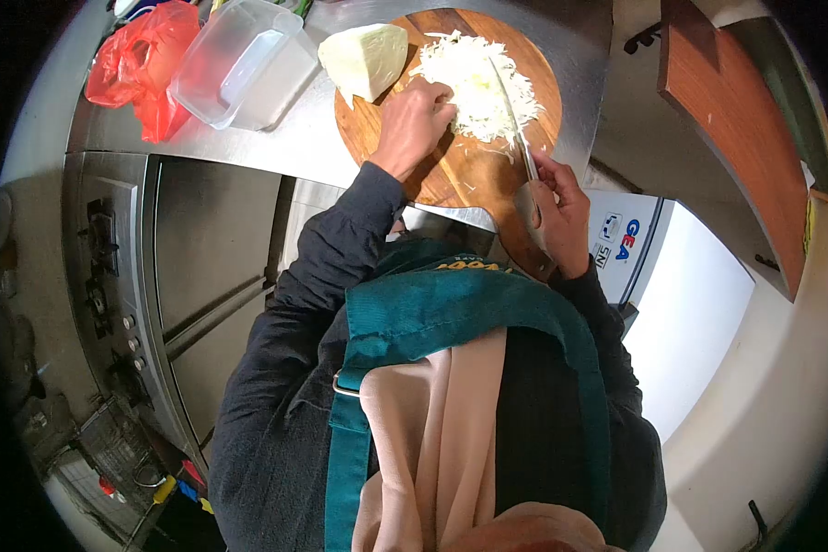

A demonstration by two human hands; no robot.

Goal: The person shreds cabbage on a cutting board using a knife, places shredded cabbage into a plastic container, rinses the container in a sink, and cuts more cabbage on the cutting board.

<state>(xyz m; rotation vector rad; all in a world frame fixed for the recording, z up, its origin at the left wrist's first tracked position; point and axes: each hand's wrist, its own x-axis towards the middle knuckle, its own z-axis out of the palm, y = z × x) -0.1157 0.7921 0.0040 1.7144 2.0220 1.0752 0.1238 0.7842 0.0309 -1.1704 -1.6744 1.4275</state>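
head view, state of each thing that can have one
Cabbage chunk: cut, not shredded
Wooden board: lying flat, strewn with shredded cabbage
Shredded cabbage: loose, heaped
Knife: held in the right grip, blade at the heap
Left grip: fingers curled beside the heap
Clear container: no lid visible, looks empty
Red bag: crumpled
White GEA appliance: open or shut unclear

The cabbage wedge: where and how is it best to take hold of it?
Probably around its thick body, with the left hand, coming from above and the left. The wedge is bulky and shows no handle, and its left side faces away from the knife and the shreds.
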